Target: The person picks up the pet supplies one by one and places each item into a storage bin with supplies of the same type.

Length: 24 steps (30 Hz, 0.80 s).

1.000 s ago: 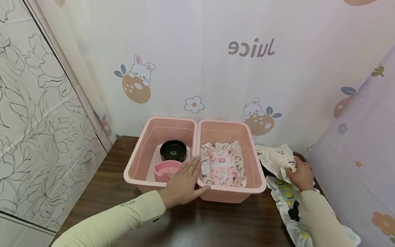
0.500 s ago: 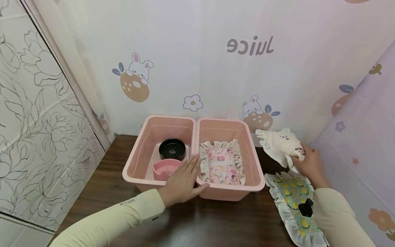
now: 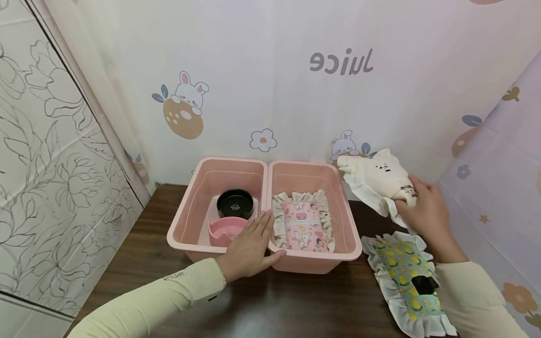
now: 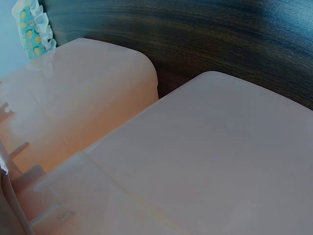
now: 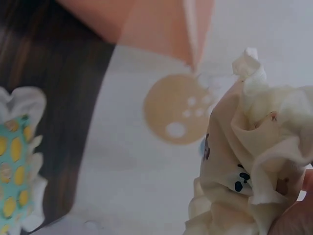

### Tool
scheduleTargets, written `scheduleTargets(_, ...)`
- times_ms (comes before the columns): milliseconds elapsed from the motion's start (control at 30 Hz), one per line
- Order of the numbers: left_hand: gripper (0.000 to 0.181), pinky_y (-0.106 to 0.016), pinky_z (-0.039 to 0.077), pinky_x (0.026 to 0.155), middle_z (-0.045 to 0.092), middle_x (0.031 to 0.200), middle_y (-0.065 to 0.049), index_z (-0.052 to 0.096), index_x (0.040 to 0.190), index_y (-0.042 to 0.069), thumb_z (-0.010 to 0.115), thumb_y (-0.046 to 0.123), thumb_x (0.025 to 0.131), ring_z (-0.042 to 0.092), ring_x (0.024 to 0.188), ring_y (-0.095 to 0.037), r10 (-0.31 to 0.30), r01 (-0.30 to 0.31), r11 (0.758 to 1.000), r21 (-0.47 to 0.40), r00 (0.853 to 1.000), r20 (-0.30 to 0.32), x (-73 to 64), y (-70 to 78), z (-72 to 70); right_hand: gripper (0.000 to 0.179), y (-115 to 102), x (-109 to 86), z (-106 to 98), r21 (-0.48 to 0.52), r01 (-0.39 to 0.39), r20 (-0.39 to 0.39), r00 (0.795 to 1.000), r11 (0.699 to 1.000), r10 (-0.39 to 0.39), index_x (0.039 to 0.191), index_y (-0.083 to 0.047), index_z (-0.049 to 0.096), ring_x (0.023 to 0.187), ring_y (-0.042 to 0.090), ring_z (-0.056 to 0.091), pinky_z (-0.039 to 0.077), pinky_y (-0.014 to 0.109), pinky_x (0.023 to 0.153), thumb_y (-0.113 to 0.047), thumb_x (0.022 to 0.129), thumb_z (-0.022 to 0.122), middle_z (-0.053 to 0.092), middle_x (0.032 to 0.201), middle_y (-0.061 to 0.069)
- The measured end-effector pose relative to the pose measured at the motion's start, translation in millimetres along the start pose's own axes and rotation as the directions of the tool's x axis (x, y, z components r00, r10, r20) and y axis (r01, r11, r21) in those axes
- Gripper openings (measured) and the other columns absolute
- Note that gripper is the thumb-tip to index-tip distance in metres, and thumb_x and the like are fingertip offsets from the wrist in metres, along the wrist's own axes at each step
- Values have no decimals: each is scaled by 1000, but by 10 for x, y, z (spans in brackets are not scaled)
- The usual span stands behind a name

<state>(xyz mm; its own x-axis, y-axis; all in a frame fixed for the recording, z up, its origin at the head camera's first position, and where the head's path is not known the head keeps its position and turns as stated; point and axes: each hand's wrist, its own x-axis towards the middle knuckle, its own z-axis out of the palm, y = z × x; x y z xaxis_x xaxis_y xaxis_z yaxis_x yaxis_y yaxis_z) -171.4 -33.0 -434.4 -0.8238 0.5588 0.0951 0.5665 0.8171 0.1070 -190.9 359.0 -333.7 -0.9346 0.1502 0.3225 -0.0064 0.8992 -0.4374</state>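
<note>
My right hand (image 3: 428,213) grips one end of a cream ruffled cloth pouch (image 3: 380,180) with a small animal-face print, raised beside the right tub's far right corner. In the right wrist view the cream pouch (image 5: 254,152) looks folded and bunched, with part of my thumb at the edge. My left hand (image 3: 249,246), fingers straight, rests across the adjoining rims of the two pink tubs. Inside the right tub (image 3: 346,234) lies a pink printed pouch (image 3: 302,216) with cream ruffles. Inside the left tub (image 3: 181,230) are a black bowl (image 3: 234,204) and a pink bowl (image 3: 221,231).
On the dark wooden table (image 3: 338,300), right of the tubs, lies a green lemon-print pouch (image 3: 399,270) with white ruffles and a black patch (image 3: 424,285). A printed curtain (image 3: 270,94) hangs behind, and a flower-patterned panel (image 3: 55,141) stands at the left.
My right hand has lifted the cream pouch up and away from the table, uncovering more of the lemon-print pouch. My left hand stays on the tub rims.
</note>
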Motion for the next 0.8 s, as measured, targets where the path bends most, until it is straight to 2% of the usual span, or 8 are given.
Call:
scheduleTargets(200, 92, -41, 12, 117, 9, 161, -10, 15, 154, 6, 28, 72, 90, 8, 148, -25, -2, 2, 1000, -2, 1000, 1, 2, 0, -3, 73, -346, -81, 21, 51, 30, -14, 999, 998, -29, 151, -7, 29, 105, 52, 43, 35, 47, 68, -14, 85, 60, 36, 131, 39)
scheduleTargets(267, 92, -41, 13, 117, 9, 161, -10, 15, 154, 7, 27, 72, 90, 8, 148, -24, -2, 2, 1000, -2, 1000, -1, 4, -4, 6, 73, -443, -107, 78, 79, 34, -11, 999, 996, -33, 150, -7, 30, 106, 51, 43, 36, 49, 70, -13, 84, 61, 37, 131, 38)
scheduleTargets(433, 91, -41, 13, 118, 10, 161, -10, 16, 153, 6, 27, 71, 91, 8, 148, -24, 7, -7, 1000, 4, 1000, -10, 6, -13, 22, 73, -642, -187, 310, 130, 16, 2, 1000, 991, -16, 150, -9, 32, 108, 49, 45, 39, 54, 74, -12, 83, 63, 40, 133, 34)
scheduleTargets(633, 90, -41, 13, 118, 11, 161, -11, 17, 153, 5, 28, 70, 92, 9, 148, -25, 17, -17, 1000, 6, 1000, -20, 1, -10, 4, 72, -825, -280, 657, 182, -50, 45, 998, 982, 42, 149, -10, 34, 110, 48, 47, 41, 58, 80, -14, 83, 62, 40, 137, 29)
scheduleTargets(800, 89, -41, 13, 118, 12, 160, -12, 18, 153, 4, 29, 68, 93, 9, 148, -26, 26, -26, 1000, -1, 999, -23, -8, -11, -10, 68, -940, -359, 948, 192, -46, 5, 999, 980, 46, 147, -11, 40, 113, 46, 48, 40, 60, 87, -15, 83, 63, 43, 135, 25)
